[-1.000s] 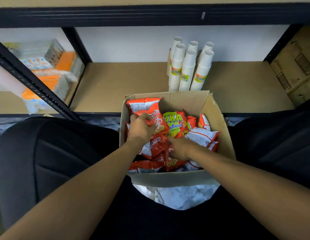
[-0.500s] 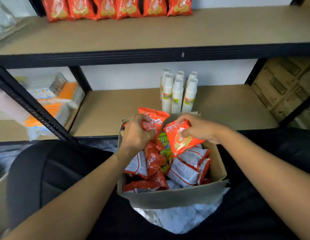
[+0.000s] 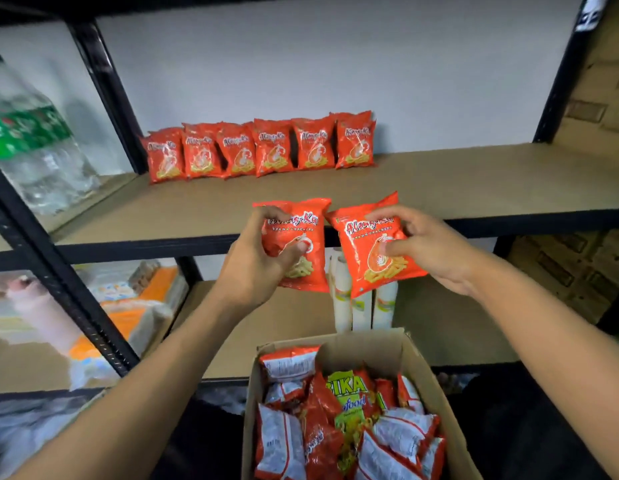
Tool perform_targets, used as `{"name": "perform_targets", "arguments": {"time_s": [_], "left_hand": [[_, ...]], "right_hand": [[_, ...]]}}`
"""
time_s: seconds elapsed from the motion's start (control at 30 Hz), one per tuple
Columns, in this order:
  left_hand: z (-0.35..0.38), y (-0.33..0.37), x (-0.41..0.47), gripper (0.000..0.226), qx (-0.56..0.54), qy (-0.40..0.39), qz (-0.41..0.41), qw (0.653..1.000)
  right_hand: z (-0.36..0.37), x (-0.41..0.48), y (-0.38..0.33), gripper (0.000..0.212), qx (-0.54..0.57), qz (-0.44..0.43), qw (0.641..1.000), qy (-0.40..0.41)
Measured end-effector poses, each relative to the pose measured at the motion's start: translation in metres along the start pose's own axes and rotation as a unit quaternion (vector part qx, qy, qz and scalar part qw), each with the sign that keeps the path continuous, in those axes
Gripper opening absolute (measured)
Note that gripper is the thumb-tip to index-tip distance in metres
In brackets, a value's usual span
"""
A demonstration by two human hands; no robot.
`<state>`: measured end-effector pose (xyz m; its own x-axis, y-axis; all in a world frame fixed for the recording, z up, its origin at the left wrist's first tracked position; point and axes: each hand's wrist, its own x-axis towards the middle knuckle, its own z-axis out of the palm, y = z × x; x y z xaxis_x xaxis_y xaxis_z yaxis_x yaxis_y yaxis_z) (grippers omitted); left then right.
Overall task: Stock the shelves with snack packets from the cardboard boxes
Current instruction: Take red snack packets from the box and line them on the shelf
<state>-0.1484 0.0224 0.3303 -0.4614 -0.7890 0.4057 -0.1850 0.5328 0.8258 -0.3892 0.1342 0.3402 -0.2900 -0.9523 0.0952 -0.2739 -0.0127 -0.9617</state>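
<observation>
Before a black-framed shelving unit (image 3: 103, 81), two red prawn-cracker packets are held up side by side at the front edge of the upper shelf (image 3: 439, 181). The left packet (image 3: 315, 237) is gripped by the left hand (image 3: 252, 268), with fingers curled over its top edge and the thumb pressed on its front. The right packet (image 3: 360, 244), slightly tilted, is pinched by the right hand (image 3: 429, 251) in the same way, fingers at the top and thumb on the printed face. The two packets are just beside each other, upper corners almost touching; the hands are kept apart.

At the back of the upper shelf, against the white wall (image 3: 301, 64), a row of matching red packets (image 3: 263, 150) is stood upright. Below the hands, an open cardboard box (image 3: 370, 348) is filled with a loose heap of more packets (image 3: 283, 441), mostly red and white, with one green and yellow packet (image 3: 349, 403) among them. Behind the box, on the lower shelf (image 3: 439, 323), stacks of white paper cups (image 3: 361, 306) are stood, partly hidden by the held packets. To the left, a wrapped pack of water bottles (image 3: 34, 150) is blurred. Brown cartons (image 3: 595, 81) are stacked at the right.
</observation>
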Motion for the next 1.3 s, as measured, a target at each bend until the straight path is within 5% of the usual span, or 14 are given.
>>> {"name": "perform_targets", "arguments": {"time_s": [0.23, 0.5, 1.07, 1.3], "left_hand": [[0.004, 0.005, 0.070, 0.038, -0.070, 0.023, 0.019, 0.997], [0.029, -0.020, 0.158, 0.057, -0.091, 0.023, 0.035, 0.995], [0.093, -0.095, 0.324, 0.047, 0.004, 0.058, 0.093, 0.994], [0.099, -0.108, 0.329, 0.052, 0.068, 0.071, 0.032, 0.995]], "right_hand": [[-0.019, 0.063, -0.016, 0.037, 0.048, -0.037, 0.993, 0.106], [-0.043, 0.153, -0.007, 0.044, 0.015, -0.067, 0.988, 0.137], [-0.064, 0.316, 0.022, 0.051, -0.039, -0.088, 0.982, 0.160], [-0.065, 0.337, 0.038, 0.051, -0.046, -0.099, 0.979, 0.174]]}}
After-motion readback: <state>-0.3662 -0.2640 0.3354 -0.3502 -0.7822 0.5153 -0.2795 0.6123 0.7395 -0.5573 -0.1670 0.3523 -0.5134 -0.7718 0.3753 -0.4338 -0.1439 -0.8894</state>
